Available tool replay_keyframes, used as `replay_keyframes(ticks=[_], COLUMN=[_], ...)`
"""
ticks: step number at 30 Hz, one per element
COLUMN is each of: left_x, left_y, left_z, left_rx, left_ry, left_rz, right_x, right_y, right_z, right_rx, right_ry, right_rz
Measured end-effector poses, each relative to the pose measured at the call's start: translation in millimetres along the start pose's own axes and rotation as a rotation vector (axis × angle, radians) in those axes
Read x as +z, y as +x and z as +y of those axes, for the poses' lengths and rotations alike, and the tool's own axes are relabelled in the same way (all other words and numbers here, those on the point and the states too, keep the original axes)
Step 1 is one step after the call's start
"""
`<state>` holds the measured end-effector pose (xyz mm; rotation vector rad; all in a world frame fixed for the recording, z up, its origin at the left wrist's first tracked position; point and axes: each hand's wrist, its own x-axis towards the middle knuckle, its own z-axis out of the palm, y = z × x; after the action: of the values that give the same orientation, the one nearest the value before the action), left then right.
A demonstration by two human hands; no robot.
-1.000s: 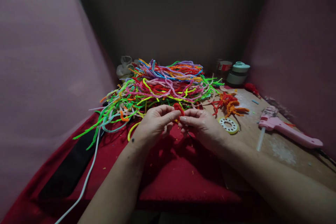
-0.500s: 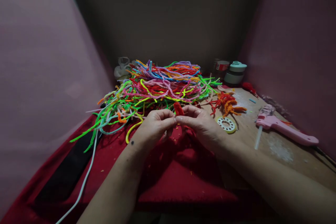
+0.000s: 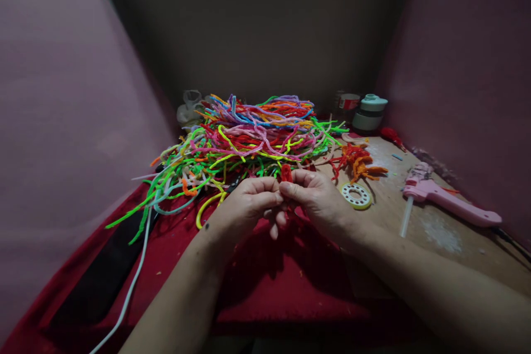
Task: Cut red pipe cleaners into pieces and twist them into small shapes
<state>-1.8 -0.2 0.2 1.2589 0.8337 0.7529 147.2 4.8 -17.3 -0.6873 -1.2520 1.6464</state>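
A small folded piece of red pipe cleaner [image 3: 286, 172] stands up between my fingertips, above the red cloth [image 3: 265, 287]. My right hand [image 3: 315, 194] pinches it between thumb and forefinger. From the other side, my left hand [image 3: 253, 199] is closed with its thumb and forefinger pressed at the same piece. More red fuzzy strands show under the right fingers, partly hidden. Just behind both hands lies a heap of many-coloured pipe cleaners [image 3: 261, 138].
To the right, a pink glue gun [image 3: 452, 199], a roll of tape [image 3: 355, 196] and orange and red pipe cleaner pieces [image 3: 359, 161] lie on a brown board [image 3: 385, 232]. A lidded jar [image 3: 369, 113] stands behind. On the left are a black slab [image 3: 99, 282] and a white cable [image 3: 135, 282].
The red piece has turned more upright and narrower to view. My left fingers have shifted, with lower fingertips now showing beneath the pinch. The whole view has moved slightly.
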Motion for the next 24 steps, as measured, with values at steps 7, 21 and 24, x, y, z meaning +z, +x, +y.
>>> replay_keyframes(ticks=[7, 21, 24], left_x=[3.3, 5.3, 2.3], left_y=[-0.2, -0.3, -3.3], left_z=[0.8, 2.7, 7.7], left_rx=[0.01, 0.001, -0.012], left_ry=[0.064, 0.09, 0.161], left_rz=[0.012, 0.014, 0.027], right_x=[-0.2, 0.5, -0.5], right_y=[-0.2, -0.1, 0.8], right_z=[-0.8, 1.5, -0.9], right_rx=[0.008, 0.039, 0.01], right_ry=[0.018, 0.065, -0.003], right_rz=[0.048, 0.07, 0.098])
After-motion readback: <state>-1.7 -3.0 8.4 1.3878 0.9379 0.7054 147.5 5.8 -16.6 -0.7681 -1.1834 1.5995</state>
